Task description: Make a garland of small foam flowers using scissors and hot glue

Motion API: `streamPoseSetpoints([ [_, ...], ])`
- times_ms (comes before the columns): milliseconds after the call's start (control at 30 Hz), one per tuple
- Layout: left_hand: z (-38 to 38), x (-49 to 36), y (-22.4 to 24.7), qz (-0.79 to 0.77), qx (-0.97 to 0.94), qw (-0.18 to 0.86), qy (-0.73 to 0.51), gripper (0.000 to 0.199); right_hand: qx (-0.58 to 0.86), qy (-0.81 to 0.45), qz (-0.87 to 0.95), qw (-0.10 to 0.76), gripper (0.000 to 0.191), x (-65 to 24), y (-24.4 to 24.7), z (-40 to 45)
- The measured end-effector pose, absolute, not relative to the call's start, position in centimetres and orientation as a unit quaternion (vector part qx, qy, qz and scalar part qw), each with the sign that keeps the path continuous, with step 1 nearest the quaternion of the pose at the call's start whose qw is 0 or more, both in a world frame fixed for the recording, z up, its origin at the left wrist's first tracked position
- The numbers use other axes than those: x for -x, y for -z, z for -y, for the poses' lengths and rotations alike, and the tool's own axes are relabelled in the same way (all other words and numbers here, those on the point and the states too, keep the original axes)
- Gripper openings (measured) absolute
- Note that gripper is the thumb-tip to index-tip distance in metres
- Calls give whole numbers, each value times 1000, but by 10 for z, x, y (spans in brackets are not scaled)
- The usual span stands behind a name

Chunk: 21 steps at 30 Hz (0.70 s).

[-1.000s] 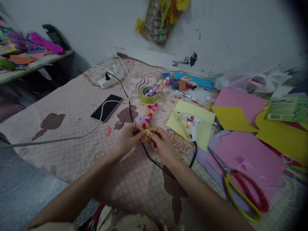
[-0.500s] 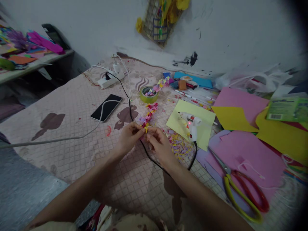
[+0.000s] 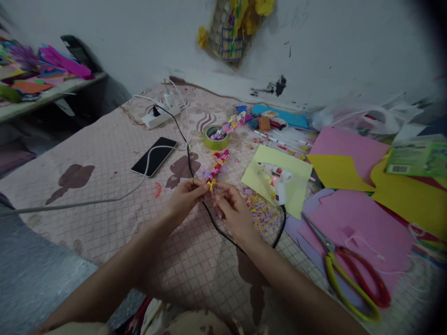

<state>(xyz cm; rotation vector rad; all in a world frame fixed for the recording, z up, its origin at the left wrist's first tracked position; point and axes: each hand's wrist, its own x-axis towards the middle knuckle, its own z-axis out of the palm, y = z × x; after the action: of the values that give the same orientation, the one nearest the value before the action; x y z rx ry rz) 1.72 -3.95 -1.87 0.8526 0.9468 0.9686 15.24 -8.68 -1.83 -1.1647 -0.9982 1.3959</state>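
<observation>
My left hand pinches the near end of a strand of small pink, red, purple and yellow paper pieces. A yellow piece shows at its fingertips. Close beside it, my right hand has thumb and fingers pressed together; whatever it pinches is too small or hidden to make out. To the right, a white glue gun with a lit red light lies on a pale yellow sheet. A scatter of tiny paper scraps lies just beyond my right hand.
A black cord runs under my hands. On the left lie a phone and a power strip. A tape roll holds another paper strand. Large scissors rest on pink sheets at right.
My right fingertips have drawn slightly away from the yellow piece, which shows more clearly at my left fingertips. My left hand has shifted a little to the left. The table items stay put.
</observation>
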Motion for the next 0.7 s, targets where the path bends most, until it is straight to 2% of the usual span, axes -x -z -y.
streamPoseSetpoints([
  [233, 38, -14, 15, -402, -317, 757, -407, 18, 502, -487, 463, 545, 17, -163, 11, 82],
  [367, 39, -12, 14, -383, -313, 777, -389, 17, 521, -446, 502, 527, 15, -169, 7, 77],
  [533, 44, -13, 10, -368, -292, 805, -363, 14, 484, -529, 520, 464, 22, -175, 1, 74],
  [700, 52, -18, 8, -356, -244, 847, -312, 8, 474, -540, 533, 447, 14, -180, 1, 79],
])
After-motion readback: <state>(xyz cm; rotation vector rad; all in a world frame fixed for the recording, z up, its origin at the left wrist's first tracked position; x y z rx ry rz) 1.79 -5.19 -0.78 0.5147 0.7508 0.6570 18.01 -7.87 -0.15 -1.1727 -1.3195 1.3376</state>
